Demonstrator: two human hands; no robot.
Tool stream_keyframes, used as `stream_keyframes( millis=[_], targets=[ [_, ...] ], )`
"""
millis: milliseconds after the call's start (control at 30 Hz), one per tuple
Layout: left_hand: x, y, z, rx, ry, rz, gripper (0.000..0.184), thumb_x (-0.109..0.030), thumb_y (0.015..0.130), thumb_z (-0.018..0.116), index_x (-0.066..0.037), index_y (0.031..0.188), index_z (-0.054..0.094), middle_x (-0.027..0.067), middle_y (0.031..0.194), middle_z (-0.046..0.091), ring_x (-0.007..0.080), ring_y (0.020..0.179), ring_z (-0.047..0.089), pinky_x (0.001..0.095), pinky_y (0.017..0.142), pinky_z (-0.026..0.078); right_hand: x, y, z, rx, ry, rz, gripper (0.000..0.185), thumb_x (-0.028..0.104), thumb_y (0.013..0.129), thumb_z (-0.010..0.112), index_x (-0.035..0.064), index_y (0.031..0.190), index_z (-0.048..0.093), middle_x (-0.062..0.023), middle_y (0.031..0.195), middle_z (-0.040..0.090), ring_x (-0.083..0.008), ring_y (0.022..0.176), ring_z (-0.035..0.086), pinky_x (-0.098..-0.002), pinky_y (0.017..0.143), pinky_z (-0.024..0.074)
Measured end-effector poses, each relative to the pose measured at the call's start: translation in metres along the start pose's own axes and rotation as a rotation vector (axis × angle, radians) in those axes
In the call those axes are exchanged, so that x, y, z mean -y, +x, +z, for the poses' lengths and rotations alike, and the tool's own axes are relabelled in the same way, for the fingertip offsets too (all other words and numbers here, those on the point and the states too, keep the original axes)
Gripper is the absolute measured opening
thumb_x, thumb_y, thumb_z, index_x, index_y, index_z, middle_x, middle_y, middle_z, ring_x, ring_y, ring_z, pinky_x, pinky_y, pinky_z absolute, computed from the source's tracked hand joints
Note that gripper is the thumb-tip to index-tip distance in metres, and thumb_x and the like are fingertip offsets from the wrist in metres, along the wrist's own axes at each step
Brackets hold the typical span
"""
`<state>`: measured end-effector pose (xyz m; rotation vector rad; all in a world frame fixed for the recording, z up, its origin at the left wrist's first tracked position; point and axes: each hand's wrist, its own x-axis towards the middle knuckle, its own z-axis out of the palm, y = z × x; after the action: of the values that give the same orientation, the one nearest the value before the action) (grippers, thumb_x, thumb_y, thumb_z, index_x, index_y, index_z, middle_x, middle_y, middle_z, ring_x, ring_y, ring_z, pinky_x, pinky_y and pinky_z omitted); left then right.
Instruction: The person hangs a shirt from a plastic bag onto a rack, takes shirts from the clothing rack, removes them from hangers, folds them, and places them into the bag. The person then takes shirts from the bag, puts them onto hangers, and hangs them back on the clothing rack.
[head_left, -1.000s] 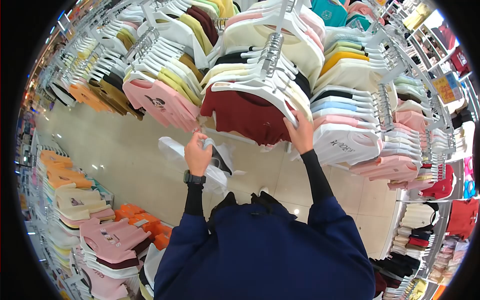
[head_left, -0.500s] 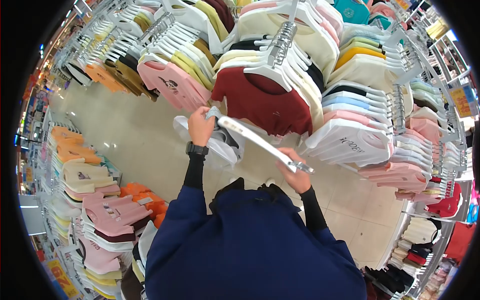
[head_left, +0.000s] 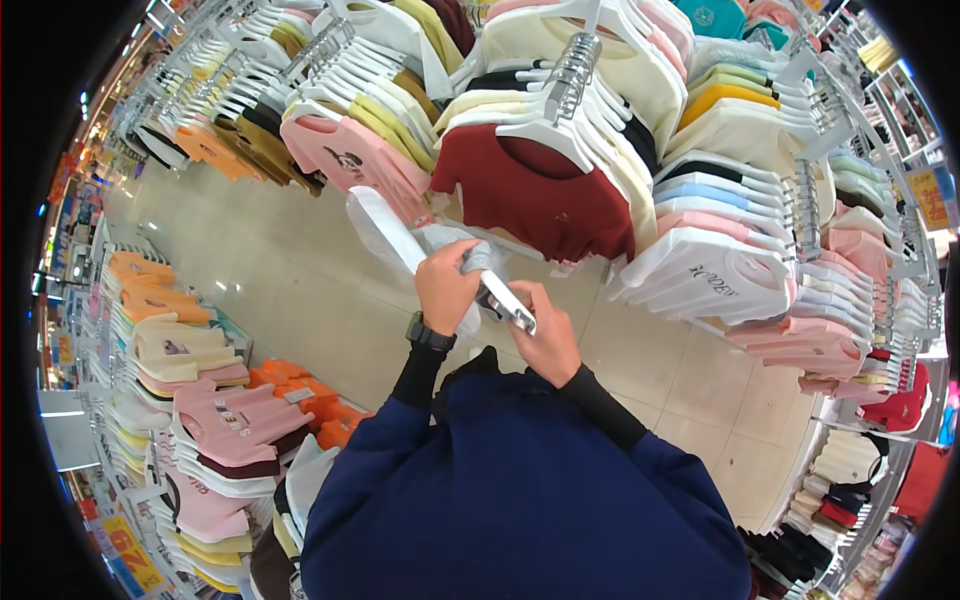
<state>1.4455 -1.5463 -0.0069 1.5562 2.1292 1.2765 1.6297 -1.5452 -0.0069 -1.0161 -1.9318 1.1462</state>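
A white clothes hanger (head_left: 388,230) lies slantwise between my two hands, its one arm pointing up and to the left. My left hand (head_left: 446,288) is closed around the hanger and bunched grey cloth (head_left: 478,258), which looks like part of a garment. My right hand (head_left: 548,338) pinches the hanger's lower right end beside a metal piece, probably the hook. Thin whitish, partly see-through material (head_left: 342,240) hangs behind and below my left hand; whether it is a bag or fabric I cannot tell. A black watch is on my left wrist.
Ahead, a rack holds a dark red top (head_left: 540,200) and several pale garments. A white lettered shirt (head_left: 705,275) hangs to the right, a pink one (head_left: 355,160) to the left. Folded orange clothes (head_left: 310,395) and more racks are at lower left. Tiled floor (head_left: 690,400) lies below.
My hands have come closer together. The hanger has slid left past my left hand, against the grey cloth. My right hand has moved left with it.
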Motion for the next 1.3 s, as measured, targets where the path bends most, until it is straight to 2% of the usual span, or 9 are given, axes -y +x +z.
stream_keyframes(
  millis=[267, 367, 433, 467, 767, 1033, 1133, 1233, 1300],
  targets=[
    [-0.016, 0.0, -0.023, -0.098, 0.127, 0.207, 0.038, -0.007, 0.069, 0.071, -0.01, 0.107, 0.073, 0.0114, 0.103, 0.066, 0.0306, 0.093, 0.064, 0.0385, 0.076, 0.052, -0.003, 0.017, 0.014, -0.032, 0.063, 0.0, 0.046, 0.003, 0.082, 0.07, 0.0053, 0.124, 0.051, -0.0124, 0.077, 0.063, -0.0283, 0.067, 0.064, -0.0357, 0.062, 0.0481],
    [0.015, 0.008, -0.028, 0.277, -0.094, 0.277, 0.035, -0.009, 0.073, 0.068, -0.007, 0.108, 0.071, 0.013, 0.104, 0.066, 0.0332, 0.097, 0.064, 0.0388, 0.08, 0.052, -0.007, 0.021, 0.009, -0.002, 0.061, 0.013, 0.046, 0.006, 0.081, 0.072, 0.006, 0.122, 0.053, -0.0135, 0.081, 0.067, -0.0275, 0.07, 0.067, -0.0344, 0.064, 0.0495],
    [0.016, 0.012, -0.035, 0.391, -0.207, 0.288, 0.033, -0.008, 0.076, 0.064, -0.005, 0.109, 0.069, 0.0139, 0.104, 0.066, 0.0348, 0.096, 0.064, 0.0396, 0.08, 0.051, -0.005, 0.027, -0.002, 0.036, 0.015, 0.034, 0.046, 0.006, 0.08, 0.074, 0.0066, 0.121, 0.054, -0.0141, 0.084, 0.069, -0.0263, 0.071, 0.068, -0.034, 0.066, 0.0505],
    [0.015, 0.014, -0.037, 0.449, -0.264, 0.293, 0.032, -0.008, 0.078, 0.063, -0.004, 0.109, 0.068, 0.0144, 0.104, 0.066, 0.0356, 0.095, 0.064, 0.0399, 0.08, 0.051, -0.008, 0.031, -0.004, 0.025, 0.029, 0.021, 0.046, 0.009, 0.078, 0.074, 0.0071, 0.12, 0.054, -0.0167, 0.08, 0.07, -0.035, 0.073, 0.068, -0.0383, 0.065, 0.0512],
    [0.0, 0.025, -0.03, 0.37, -0.059, 0.311, 0.032, -0.001, 0.076, 0.063, -0.004, 0.108, 0.064, 0.0136, 0.1, 0.064, 0.0367, 0.094, 0.062, 0.0413, 0.079, 0.05, -0.009, 0.053, -0.017, 0.034, 0.123, -0.004, 0.037, 0.016, 0.078, 0.074, 0.0059, 0.112, 0.062, -0.014, 0.085, 0.071, -0.0293, 0.076, 0.07, -0.0356, 0.071, 0.0518],
    [0.004, 0.033, -0.04, 0.489, -0.083, 0.296, 0.035, -0.005, 0.075, 0.069, -0.005, 0.11, 0.064, 0.0126, 0.101, 0.064, 0.0356, 0.094, 0.062, 0.0415, 0.08, 0.049, -0.01, 0.058, -0.007, 0.069, 0.167, 0.007, 0.042, 0.021, 0.078, 0.077, 0.0061, 0.113, 0.06, -0.0141, 0.089, 0.071, -0.027, 0.078, 0.07, -0.0354, 0.073, 0.0529],
    [0.013, 0.034, -0.036, 0.506, -0.051, 0.279, 0.034, -0.008, 0.077, 0.071, -0.004, 0.11, 0.063, 0.0135, 0.101, 0.064, 0.036, 0.094, 0.062, 0.0414, 0.08, 0.048, -0.015, 0.057, -0.009, 0.024, 0.087, 0.039, 0.049, 0.02, 0.075, 0.081, 0.0052, 0.116, 0.058, -0.0111, 0.085, 0.069, -0.0276, 0.076, 0.067, -0.0364, 0.075, 0.0527],
    [0.024, 0.035, -0.03, 0.42, -0.039, 0.29, 0.032, -0.012, 0.08, 0.072, -0.004, 0.109, 0.063, 0.0147, 0.1, 0.064, 0.0364, 0.093, 0.062, 0.0414, 0.079, 0.048, -0.018, 0.059, -0.009, -0.345, -0.126, -0.262, 0.057, 0.015, 0.071, 0.084, 0.0037, 0.119, 0.056, -0.0076, 0.076, 0.064, -0.0299, 0.072, 0.063, -0.0368, 0.076, 0.0518],
    [0.025, 0.035, -0.031, 0.36, -0.042, 0.278, 0.03, -0.014, 0.082, 0.072, -0.003, 0.109, 0.063, 0.0154, 0.1, 0.064, 0.0366, 0.092, 0.062, 0.0414, 0.078, 0.048, -0.014, 0.053, -0.011, -0.561, -0.167, -0.314, 0.036, 0.005, 0.071, 0.081, 0.002, 0.099, 0.058, -0.0065, 0.071, 0.057, -0.029, 0.069, 0.059, -0.0373, 0.07, 0.0486]
  ],
)
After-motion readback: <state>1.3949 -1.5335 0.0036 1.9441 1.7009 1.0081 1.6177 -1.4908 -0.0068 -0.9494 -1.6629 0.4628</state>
